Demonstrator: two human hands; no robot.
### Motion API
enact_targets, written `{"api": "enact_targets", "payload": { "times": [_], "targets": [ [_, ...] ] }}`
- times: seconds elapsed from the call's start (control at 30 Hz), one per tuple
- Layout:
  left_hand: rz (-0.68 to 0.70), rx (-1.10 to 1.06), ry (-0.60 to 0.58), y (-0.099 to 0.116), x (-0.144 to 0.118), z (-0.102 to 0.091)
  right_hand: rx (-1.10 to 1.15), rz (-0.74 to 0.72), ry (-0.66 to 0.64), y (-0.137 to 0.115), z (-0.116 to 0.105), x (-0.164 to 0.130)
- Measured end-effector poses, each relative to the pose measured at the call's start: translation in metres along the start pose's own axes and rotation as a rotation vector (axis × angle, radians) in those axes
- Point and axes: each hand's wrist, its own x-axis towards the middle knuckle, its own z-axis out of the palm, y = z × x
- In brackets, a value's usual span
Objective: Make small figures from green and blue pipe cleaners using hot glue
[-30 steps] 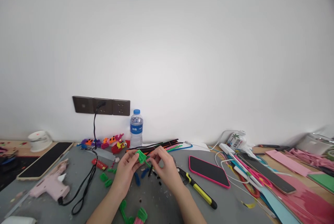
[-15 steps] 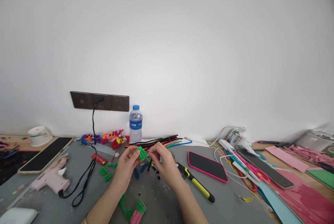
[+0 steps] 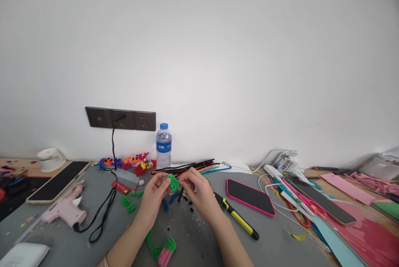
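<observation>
Nearest you, at the bench's front edge, lies a finished-looking green and pink piece (image 3: 163, 250); small green bits (image 3: 128, 204) sit left of your wrists, so some shaping looks done. Your left hand (image 3: 155, 194) and right hand (image 3: 199, 192) meet above the bench's middle, fingers of both clamped on a green folded piece (image 3: 173, 182), not yet set down. Uncut stems (image 3: 190, 167) wait behind it. At the back edge a bottle (image 3: 163, 146) wears a blue label, its writing too small to read.
</observation>
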Motion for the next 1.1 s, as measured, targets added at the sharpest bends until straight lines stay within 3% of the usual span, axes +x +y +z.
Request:
{"api": "enact_targets", "payload": {
  "times": [0.77,1.1],
  "targets": [
    [0.018,0.034,0.016,-0.0015,0.0002,-0.0027,-0.006,0.015,-0.057,-0.0041,-0.0017,-0.0001],
    [0.029,0.004,0.033,0.0014,0.0,-0.0015,-0.072,-0.023,0.028,-0.0025,-0.0044,0.0003]
  ]
}}
